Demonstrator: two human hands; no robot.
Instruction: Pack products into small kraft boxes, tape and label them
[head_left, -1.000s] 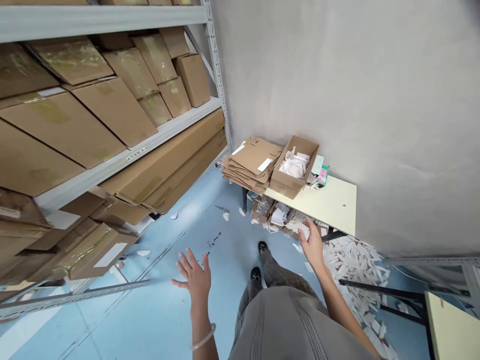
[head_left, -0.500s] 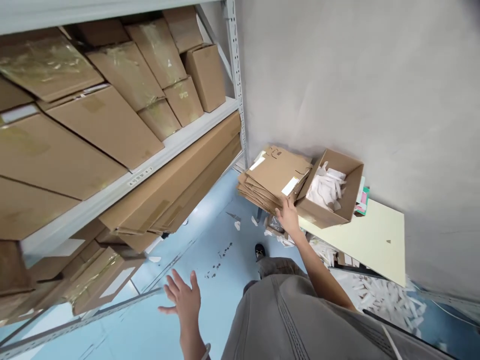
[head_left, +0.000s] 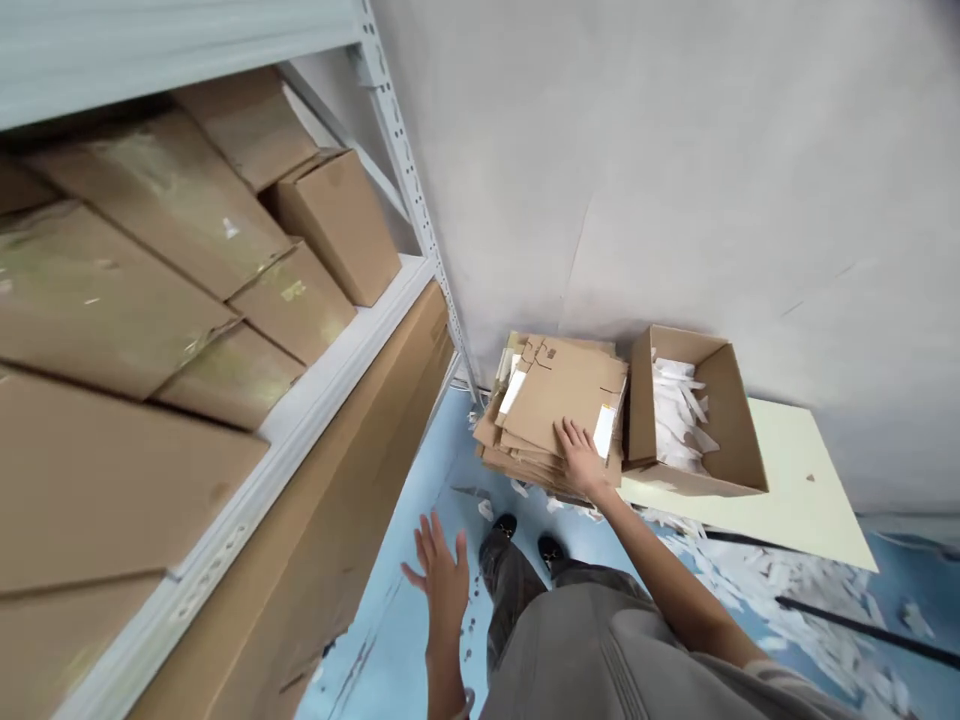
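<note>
A stack of flattened cardboard boxes (head_left: 574,390) lies on the left end of a pale table (head_left: 802,450). My right hand (head_left: 583,458) rests on top of the stack near its front edge, fingers stretched out flat. To its right stands an open cardboard box (head_left: 697,480) with white paper scraps (head_left: 675,410) inside. My left hand (head_left: 444,575) is held in the air over the blue floor, fingers spread, touching nothing. It is nearest to the shelf side.
A metal shelving rack (head_left: 409,170) with packed cartons (head_left: 330,220) rises on the left. Behind the table is a grey wall (head_left: 675,180). White scraps (head_left: 810,590) litter the floor under and in front of the table.
My view has shifted closer to the shelf and table. My right hand has gone from the stack's front edge onto its top. The left hand remains raised and spread.
</note>
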